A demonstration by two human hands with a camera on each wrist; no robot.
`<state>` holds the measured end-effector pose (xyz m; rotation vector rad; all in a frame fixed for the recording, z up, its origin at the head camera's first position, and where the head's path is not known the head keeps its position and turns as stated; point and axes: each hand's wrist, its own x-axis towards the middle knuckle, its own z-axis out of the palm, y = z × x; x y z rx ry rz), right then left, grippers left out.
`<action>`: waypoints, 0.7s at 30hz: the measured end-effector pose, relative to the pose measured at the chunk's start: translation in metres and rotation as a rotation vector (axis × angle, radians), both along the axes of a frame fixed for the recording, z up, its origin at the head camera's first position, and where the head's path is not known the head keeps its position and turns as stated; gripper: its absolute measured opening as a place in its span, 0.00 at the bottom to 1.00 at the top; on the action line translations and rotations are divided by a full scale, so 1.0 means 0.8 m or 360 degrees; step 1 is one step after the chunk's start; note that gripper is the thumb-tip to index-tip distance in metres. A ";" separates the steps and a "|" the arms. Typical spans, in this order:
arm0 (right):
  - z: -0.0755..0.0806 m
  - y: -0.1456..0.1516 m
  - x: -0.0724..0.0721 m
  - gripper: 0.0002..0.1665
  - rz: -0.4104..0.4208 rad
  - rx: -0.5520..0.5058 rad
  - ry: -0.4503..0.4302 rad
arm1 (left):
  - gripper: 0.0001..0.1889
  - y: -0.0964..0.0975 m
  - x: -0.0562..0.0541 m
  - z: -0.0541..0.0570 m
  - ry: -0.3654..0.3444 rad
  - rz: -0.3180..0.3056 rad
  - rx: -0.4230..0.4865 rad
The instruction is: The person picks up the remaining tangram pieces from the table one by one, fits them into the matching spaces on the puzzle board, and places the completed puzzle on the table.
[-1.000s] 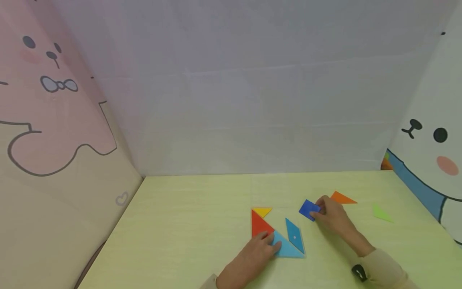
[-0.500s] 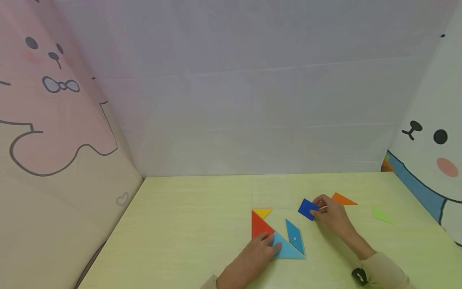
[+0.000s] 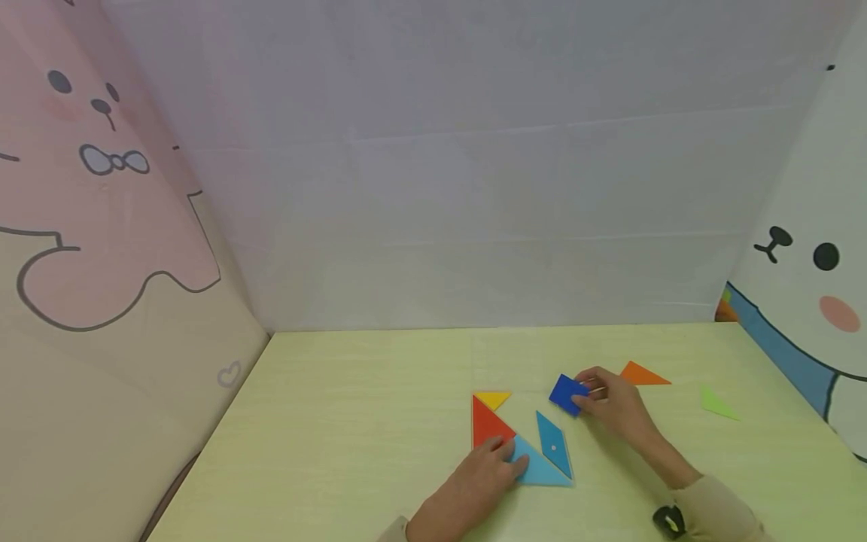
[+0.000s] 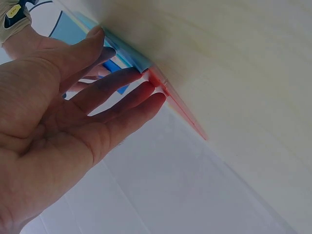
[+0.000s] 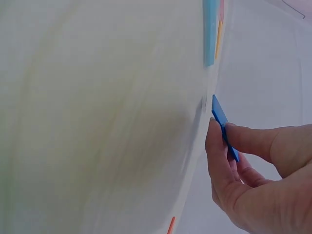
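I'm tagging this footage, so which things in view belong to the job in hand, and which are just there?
Likely part of the job:
blue square, pinched in the right grip
red triangle, pale blue triangle, under the left grip
yellow triangle, parallelogram, beside those
orange triangle, green triangle, lying apart

Just there:
wristband
pink wall figure
white wall figure

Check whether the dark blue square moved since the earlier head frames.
Yes, the dark blue square shifted left, closer to the unmoved yellow triangle.

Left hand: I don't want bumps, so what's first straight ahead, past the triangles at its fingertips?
Probably the slanted blue tile, just beyond the light blue triangle; the left hand might pass over it, height being unclear.
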<state>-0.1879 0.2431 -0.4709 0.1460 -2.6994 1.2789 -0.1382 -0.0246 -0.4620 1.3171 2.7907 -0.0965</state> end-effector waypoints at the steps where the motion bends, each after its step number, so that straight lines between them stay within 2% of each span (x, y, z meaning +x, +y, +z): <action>1: 0.000 -0.002 0.000 0.14 0.0001 -0.0002 -0.0006 | 0.22 0.000 0.000 0.000 0.0003 -0.0004 0.0004; 11: 0.003 -0.020 0.003 0.15 0.0036 -0.0010 -0.0044 | 0.25 0.000 0.000 -0.001 -0.0054 0.0024 0.0002; 21: 0.005 -0.041 0.006 0.16 0.0063 -0.0064 -0.0094 | 0.21 -0.002 0.000 -0.001 0.0101 -0.0039 -0.0007</action>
